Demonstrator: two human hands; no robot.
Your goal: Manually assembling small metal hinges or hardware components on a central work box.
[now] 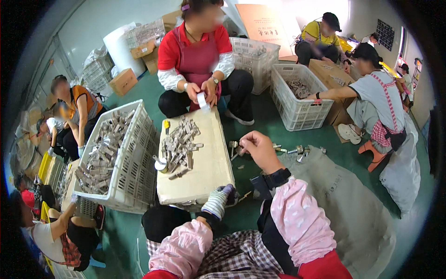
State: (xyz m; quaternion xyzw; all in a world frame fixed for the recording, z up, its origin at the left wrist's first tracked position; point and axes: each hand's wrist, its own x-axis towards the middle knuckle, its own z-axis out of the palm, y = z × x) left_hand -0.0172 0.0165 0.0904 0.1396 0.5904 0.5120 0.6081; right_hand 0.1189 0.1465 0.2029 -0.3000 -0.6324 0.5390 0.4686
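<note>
My left hand point(218, 201), in a striped glove with dark fingertips, is at the near right corner of a cardboard-topped box point(204, 172). Its fingers are bent together; what they hold, if anything, is hidden. My bare right hand point(261, 149) is raised just right of the box, thumb and fingers pinched. Whatever sits in the pinch is too small to make out. Small shiny metal fittings point(297, 151) lie on the floor beyond it. On the box is a pile of flat grey metal pieces point(181, 144), with a small white roll point(160, 164) and a yellow-ended tool point(166, 124) beside it.
A white crate point(149, 156) full of similar pieces stands left of the box. Across it, a crouching co-worker point(197, 69) holds a white roll point(202, 101). Another crate point(297, 111) stands far right near more workers. A grey sack point(339, 200) lies to my right.
</note>
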